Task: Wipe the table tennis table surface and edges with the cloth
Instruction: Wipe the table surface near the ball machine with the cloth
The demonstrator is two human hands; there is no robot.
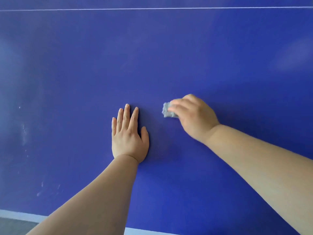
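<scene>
Gripping the bunched grey cloth [168,111] right of centre, the right hand [194,116] holds it on the blue worktop [152,56]; left hand [128,136] lies flat, released, nearby; pale smudges [24,133] at lower left

Left hand [129,139] flat, palm down; right hand [194,116] grips cloth [167,111].

A blue worktop [169,56] filled almost the whole view, with a thin white line [152,9] crossing its far part and a pale band [17,214] edging its near side. Soft glare [294,55] lay on it at left and right. At lower left, a corner of grey floor [11,226] showed.
</scene>
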